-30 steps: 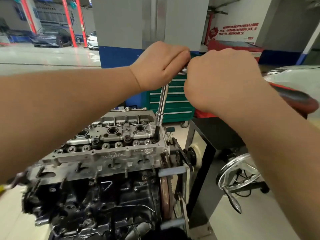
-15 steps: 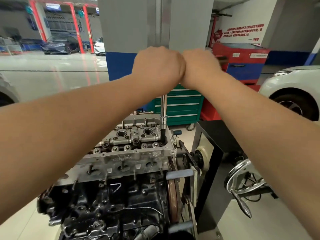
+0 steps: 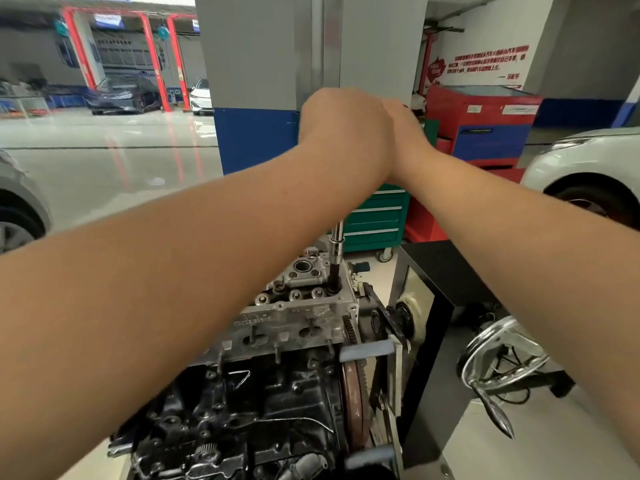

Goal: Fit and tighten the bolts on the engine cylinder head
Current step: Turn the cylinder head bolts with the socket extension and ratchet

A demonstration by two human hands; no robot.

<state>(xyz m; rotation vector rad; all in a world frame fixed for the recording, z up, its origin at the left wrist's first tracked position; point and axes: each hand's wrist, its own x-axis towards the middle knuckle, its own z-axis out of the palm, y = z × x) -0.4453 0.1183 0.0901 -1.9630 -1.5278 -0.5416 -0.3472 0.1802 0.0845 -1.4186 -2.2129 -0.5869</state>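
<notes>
Workshop floor (image 3: 104, 174), glossy and pale, lies open at 9 o'clock of the engine. Cylinder head (image 3: 298, 306) sits atop the dark engine block (image 3: 242, 420) at lower centre. Extension bar (image 3: 335, 258) stands upright with its socket seated at the head's far right corner. Left hand (image 3: 343, 126) and right hand (image 3: 403, 133) meet at 12 o'clock above it, fists touching; fingers face away, so their grip cannot be told. Black stand (image 3: 433, 306) and chrome handwheel (image 3: 502, 362) crowd the 3 o'clock side.
</notes>
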